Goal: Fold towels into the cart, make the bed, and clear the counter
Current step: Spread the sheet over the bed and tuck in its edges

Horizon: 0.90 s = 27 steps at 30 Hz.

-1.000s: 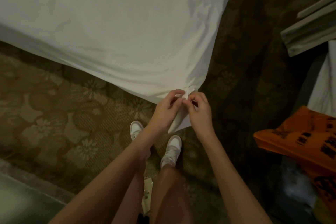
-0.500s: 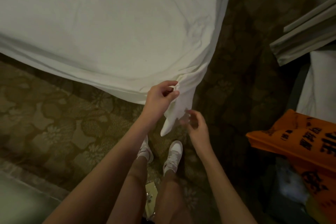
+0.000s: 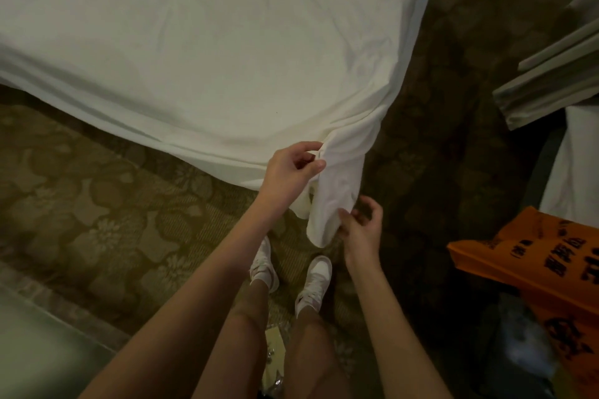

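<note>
A white sheet (image 3: 207, 52) covers the bed and fills the upper part of the view. Its corner (image 3: 334, 191) hangs down over the bed's near corner as a bunched flap. My left hand (image 3: 291, 172) pinches the gathered fabric at the top of that flap, thumb and fingers curled on it. My right hand (image 3: 359, 227) is lower, at the flap's bottom right edge; its fingertips touch the cloth with fingers loosely bent.
Patterned brown carpet (image 3: 97, 220) surrounds the bed. My two white shoes (image 3: 291, 272) stand just below the flap. An orange bag with dark print (image 3: 534, 272) sits at the right. Folded pale linens (image 3: 551, 81) lie at the upper right.
Both hands were pinching the sheet corner together a second ago. My right hand has let go and dropped to the flap's lower edge; my left hand lifted the corner slightly.
</note>
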Each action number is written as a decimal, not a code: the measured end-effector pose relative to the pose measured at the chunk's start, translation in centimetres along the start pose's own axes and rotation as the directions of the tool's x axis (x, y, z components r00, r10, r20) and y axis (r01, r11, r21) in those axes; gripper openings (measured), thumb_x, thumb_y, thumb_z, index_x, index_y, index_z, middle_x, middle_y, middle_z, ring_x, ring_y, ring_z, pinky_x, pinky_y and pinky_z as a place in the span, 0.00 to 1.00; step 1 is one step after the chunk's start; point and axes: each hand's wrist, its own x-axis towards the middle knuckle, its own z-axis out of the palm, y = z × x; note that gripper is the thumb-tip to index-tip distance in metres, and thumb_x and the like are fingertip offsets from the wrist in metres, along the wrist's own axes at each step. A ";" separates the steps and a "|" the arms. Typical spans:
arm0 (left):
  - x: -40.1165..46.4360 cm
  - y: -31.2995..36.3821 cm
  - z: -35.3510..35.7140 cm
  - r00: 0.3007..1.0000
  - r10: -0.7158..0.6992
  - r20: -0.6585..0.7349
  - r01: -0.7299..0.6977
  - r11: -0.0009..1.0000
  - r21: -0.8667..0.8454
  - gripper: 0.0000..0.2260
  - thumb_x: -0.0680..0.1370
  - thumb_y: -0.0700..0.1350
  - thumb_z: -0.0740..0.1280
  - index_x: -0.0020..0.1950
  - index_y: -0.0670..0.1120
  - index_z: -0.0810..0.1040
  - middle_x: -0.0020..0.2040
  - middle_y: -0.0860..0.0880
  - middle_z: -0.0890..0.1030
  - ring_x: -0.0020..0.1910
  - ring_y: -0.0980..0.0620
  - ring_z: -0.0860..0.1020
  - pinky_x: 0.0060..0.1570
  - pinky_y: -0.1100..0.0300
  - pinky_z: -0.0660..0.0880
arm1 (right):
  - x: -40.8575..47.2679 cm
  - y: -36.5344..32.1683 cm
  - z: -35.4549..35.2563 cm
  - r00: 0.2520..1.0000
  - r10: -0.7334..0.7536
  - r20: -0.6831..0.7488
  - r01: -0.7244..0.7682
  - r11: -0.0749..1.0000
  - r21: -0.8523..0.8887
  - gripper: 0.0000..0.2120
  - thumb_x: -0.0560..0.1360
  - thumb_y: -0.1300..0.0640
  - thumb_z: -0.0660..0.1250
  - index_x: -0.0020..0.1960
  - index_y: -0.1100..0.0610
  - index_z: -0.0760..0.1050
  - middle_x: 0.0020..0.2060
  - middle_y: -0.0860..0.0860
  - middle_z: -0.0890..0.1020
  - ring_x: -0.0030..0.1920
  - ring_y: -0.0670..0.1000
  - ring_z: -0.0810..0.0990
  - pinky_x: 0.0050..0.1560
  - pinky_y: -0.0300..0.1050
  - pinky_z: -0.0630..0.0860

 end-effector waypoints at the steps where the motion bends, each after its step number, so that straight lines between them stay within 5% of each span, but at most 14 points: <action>1: 0.1 0.0 -0.2 1.000 -0.005 -0.017 0.005 0.999 0.031 0.13 0.75 0.41 0.70 0.59 0.46 0.80 0.40 0.51 0.78 0.43 0.53 0.78 0.48 0.60 0.73 | -0.3 -0.9 -0.1 0.999 -0.035 -0.010 0.035 0.999 -0.033 0.23 0.73 0.66 0.68 0.59 0.45 0.69 0.60 0.52 0.74 0.60 0.53 0.75 0.58 0.55 0.77; 6: -0.8 0.9 -0.2 0.997 0.056 -0.047 -0.042 0.965 0.259 0.22 0.75 0.39 0.70 0.68 0.46 0.71 0.58 0.48 0.69 0.55 0.53 0.71 0.59 0.62 0.69 | -1.9 -6.7 -0.7 0.981 -0.191 0.019 0.192 0.979 -0.072 0.19 0.74 0.67 0.67 0.54 0.44 0.72 0.52 0.53 0.76 0.52 0.52 0.78 0.51 0.48 0.79; 12: -5.0 3.6 2.1 0.985 0.033 0.167 -0.043 0.997 0.059 0.23 0.71 0.43 0.74 0.64 0.46 0.72 0.58 0.52 0.76 0.55 0.56 0.76 0.54 0.68 0.70 | -3.4 -12.4 3.3 0.946 -0.246 0.212 0.270 0.959 -0.092 0.14 0.73 0.69 0.68 0.53 0.53 0.74 0.40 0.51 0.74 0.43 0.49 0.76 0.46 0.43 0.76; 18: -2.5 7.5 0.9 0.971 0.138 -0.194 -0.140 0.990 0.007 0.06 0.75 0.40 0.69 0.51 0.43 0.78 0.45 0.51 0.81 0.45 0.57 0.79 0.47 0.65 0.75 | -4.2 -16.7 7.1 0.881 -0.252 0.401 0.323 0.939 -0.118 0.13 0.72 0.68 0.69 0.54 0.56 0.74 0.42 0.54 0.78 0.44 0.49 0.81 0.45 0.39 0.80; 24: 0.6 9.8 -2.9 0.977 0.066 -0.205 -0.087 0.992 -0.096 0.06 0.79 0.36 0.61 0.46 0.42 0.76 0.38 0.53 0.76 0.38 0.61 0.72 0.39 0.72 0.68 | -3.1 -18.7 7.2 0.875 -0.278 0.396 0.362 0.919 -0.155 0.13 0.74 0.67 0.68 0.56 0.56 0.73 0.46 0.51 0.82 0.49 0.47 0.81 0.50 0.36 0.78; 27: 1.7 9.8 -4.7 0.985 -0.071 -0.155 0.032 0.969 -0.244 0.09 0.80 0.37 0.58 0.43 0.44 0.74 0.38 0.50 0.74 0.39 0.55 0.71 0.42 0.63 0.68 | -2.7 -17.2 6.3 0.870 -0.257 0.421 0.411 0.849 -0.332 0.11 0.74 0.66 0.67 0.55 0.58 0.74 0.49 0.49 0.80 0.52 0.46 0.79 0.52 0.34 0.77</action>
